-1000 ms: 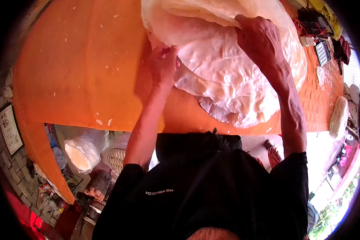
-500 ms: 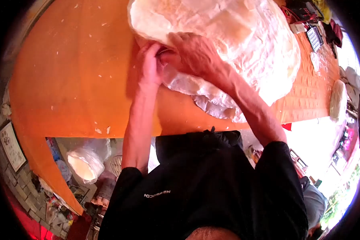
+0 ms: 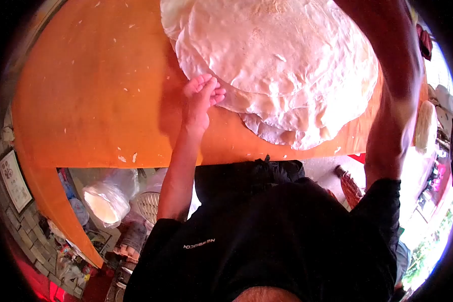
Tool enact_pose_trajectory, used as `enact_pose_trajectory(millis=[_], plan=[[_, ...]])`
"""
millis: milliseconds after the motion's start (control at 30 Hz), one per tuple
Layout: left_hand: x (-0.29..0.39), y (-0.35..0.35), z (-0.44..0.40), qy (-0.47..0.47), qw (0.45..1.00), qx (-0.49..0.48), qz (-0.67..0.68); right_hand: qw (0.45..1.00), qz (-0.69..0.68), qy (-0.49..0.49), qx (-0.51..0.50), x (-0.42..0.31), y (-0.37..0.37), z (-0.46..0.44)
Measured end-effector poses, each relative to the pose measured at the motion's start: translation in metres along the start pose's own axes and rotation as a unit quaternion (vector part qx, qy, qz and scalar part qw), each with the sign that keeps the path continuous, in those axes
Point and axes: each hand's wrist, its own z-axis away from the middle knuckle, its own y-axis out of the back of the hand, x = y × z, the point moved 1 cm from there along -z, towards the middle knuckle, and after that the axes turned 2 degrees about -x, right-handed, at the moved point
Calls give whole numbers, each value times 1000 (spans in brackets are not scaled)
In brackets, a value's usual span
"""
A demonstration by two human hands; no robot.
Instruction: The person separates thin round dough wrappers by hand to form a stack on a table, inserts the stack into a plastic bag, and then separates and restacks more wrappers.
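Observation:
A stack of thin, pale, wrinkled round sheets (image 3: 287,60) lies on the orange table (image 3: 95,90), with uneven lower layers showing at the near edge. My left hand (image 3: 204,95) is at the left edge of the stack, its fingers curled in beside the thumb. Nothing shows between those fingers. My right arm reaches up along the right side and over the stack's upper right part. The right hand itself is beyond the top edge of the view.
A plastic-wrapped pale bundle (image 3: 105,204) is below the table at the left, near a round slatted item (image 3: 148,204). Another long pale bundle (image 3: 426,128) stands at the far right. A framed sheet (image 3: 15,181) is at the far left.
My right hand has left my left hand and gone up out of view. The upper sheet, earlier lifted and folded, now lies spread over the stack. My left hand is slightly lower.

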Motion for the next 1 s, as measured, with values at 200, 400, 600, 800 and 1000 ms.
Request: enact_pose_trajectory(millis=[200,400,600,800,1000], plan=[[-18,-15,-6,26,987,-35,152,931,-209,-113,-277,-96,-31,71],[-32,-27,-10,55,978,-77,189,886,-338,-172,-267,-103,-29,108],[-16,-39,-4,30,946,-124,298,900,-378,-124,-181,-112,-26,129],[5,-46,-3,-2,948,-113,298,910,-373,-138,-116,-146,-18,133],[-15,-14,18,-15,982,-93,164,997,1,37,-62,-93,-72,107]])
